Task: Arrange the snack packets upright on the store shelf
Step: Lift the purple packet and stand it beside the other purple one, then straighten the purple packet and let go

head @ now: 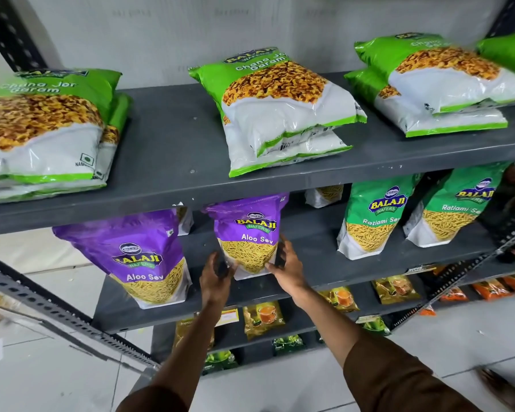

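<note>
A purple Aloo Sev packet point(247, 233) stands upright on the middle shelf point(309, 242). My left hand point(216, 278) is at its lower left corner and my right hand point(286, 263) at its lower right side, fingers spread and touching the packet's edges without a clear grip. A second purple Aloo Sev packet point(140, 257) stands upright to the left near the shelf's front edge. Two green Ratlami Sev packets point(372, 215) point(455, 200) stand to the right. On the top shelf point(173, 138), green and white Chana Jor Garam packets lie flat in stacks at left point(42, 126), middle point(283, 105) and right point(440, 81).
Lower shelves hold small yellow tea packets point(263, 318), green packets and orange packets point(494, 288). A perforated metal upright point(51, 307) runs diagonally at left, another at right point(470, 269). White tiled floor lies below.
</note>
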`<state>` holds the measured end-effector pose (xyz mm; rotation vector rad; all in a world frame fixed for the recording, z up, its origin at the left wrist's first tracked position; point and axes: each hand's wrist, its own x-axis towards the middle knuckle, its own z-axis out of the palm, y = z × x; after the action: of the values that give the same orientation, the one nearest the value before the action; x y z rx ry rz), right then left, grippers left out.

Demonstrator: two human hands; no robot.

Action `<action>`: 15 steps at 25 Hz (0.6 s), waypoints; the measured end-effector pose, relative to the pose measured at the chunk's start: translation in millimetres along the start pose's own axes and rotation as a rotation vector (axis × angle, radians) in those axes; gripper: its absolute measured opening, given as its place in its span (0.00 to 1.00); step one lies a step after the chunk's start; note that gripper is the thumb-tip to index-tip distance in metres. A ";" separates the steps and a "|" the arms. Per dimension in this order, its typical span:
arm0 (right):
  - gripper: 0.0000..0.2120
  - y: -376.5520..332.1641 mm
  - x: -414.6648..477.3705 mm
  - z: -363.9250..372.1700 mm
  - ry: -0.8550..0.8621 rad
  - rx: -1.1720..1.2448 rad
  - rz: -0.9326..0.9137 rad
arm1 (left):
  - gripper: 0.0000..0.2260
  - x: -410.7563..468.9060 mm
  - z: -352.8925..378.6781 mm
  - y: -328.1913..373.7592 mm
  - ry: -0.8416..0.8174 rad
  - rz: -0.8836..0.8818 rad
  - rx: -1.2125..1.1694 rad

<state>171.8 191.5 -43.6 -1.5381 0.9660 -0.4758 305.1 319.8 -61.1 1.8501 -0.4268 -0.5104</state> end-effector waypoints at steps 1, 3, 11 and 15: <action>0.35 -0.2 1.6 1.1 -0.002 0.002 -0.020 | 0.27 2.5 1.7 -4.3 -0.007 0.007 -0.007; 0.32 1.0 4.6 4.0 -0.017 0.017 -0.048 | 0.18 2.1 6.6 -5.5 -0.036 0.022 -0.045; 0.31 2.3 5.0 -7.2 0.038 -0.022 -0.011 | 0.15 -7.3 25.5 7.0 -0.091 0.078 -0.048; 0.41 0.6 -2.6 -16.6 -0.094 -0.085 -0.045 | 0.21 -6.3 28.9 1.3 -0.051 0.042 -0.078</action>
<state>157.6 183.4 -40.0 -1.6466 0.8900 -0.3953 284.2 299.8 -67.4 1.7525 -0.4723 -0.5394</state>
